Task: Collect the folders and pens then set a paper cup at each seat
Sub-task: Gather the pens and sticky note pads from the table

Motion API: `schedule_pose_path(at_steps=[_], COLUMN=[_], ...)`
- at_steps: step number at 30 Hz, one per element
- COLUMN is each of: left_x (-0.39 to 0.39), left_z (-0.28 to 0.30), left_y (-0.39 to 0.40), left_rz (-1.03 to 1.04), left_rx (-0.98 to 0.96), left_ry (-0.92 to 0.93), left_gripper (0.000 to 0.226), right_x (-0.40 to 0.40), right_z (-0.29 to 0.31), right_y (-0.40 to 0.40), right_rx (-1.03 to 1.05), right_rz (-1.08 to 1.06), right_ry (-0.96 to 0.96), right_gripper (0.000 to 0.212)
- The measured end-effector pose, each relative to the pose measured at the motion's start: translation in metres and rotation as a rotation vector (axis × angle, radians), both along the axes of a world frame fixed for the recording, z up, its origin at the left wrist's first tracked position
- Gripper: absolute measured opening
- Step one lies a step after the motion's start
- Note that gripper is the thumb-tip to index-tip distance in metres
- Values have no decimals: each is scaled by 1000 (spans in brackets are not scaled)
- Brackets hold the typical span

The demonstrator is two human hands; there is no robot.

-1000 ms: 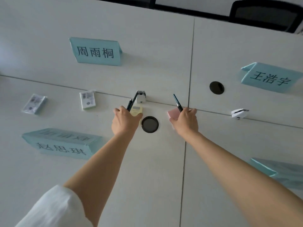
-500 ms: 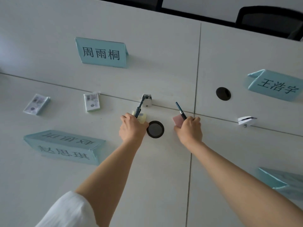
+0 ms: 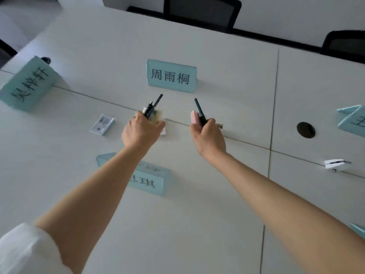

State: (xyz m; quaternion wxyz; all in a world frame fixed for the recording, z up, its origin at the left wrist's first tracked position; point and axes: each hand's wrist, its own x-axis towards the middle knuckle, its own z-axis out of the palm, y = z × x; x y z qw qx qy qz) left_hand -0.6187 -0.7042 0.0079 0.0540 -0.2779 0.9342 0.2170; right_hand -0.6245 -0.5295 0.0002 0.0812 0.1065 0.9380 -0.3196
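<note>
Pens (image 3: 153, 106), dark and bunched together, stick up out of the left hand (image 3: 141, 130), whose fingers are curled round them along with a small yellowish pad (image 3: 157, 115); the tips point toward the far edge of the tabletop (image 3: 197, 224). A single dark pen (image 3: 199, 110) stands in the right hand (image 3: 209, 135), pinched by curled fingers together with a small pink pad (image 3: 194, 117). Both hands are held up over the middle of the tabletop, apart from each other, above the seam that runs across it.

Just beyond the hands, toward the far edge, a teal name card (image 3: 171, 76) stands upright, its printed side facing the camera. A second teal name card (image 3: 150, 177) stands nearer the person, partly hidden under the left forearm, its characters upside down. A third (image 3: 26, 84) stands toward the far left corner, turned sideways. At the right edge of the view two more teal cards (image 3: 352, 120) are cut off by the frame.

A small printed packet (image 3: 102, 124) lies flat to the left of the left hand. A round dark grommet hole (image 3: 306, 129) sits in the right panel of the tabletop, and a small white clip-like fitting (image 3: 334, 164) lies on the seam near it. Black chairs (image 3: 201, 12) stand behind the far edge. A white sleeve (image 3: 27, 250) covers the left upper arm.
</note>
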Motion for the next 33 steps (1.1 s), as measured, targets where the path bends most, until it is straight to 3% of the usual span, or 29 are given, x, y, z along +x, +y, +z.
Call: schedule_pose_path(at_steps=[7, 16, 23, 33], left_x=[-17, -43, -44, -38], left_z=[-23, -77, -94, -85], left_y=[-105, -179, -193, -178], left_rz=[115, 84, 34, 3], left_rx=[-130, -210, -190, -159], left_ry=[-99, -238, -297, -252], left_gripper=[54, 59, 61, 67], right_x=[-32, -65, -69, -52], right_z=[-23, -81, -96, -87], right_y=[-79, -138, -154, -135], right_rx=[52, 203, 383, 349], right_rz=[156, 214, 257, 252], right_ry=[-119, -227, -251, -340], right_gripper=[67, 63, 74, 83])
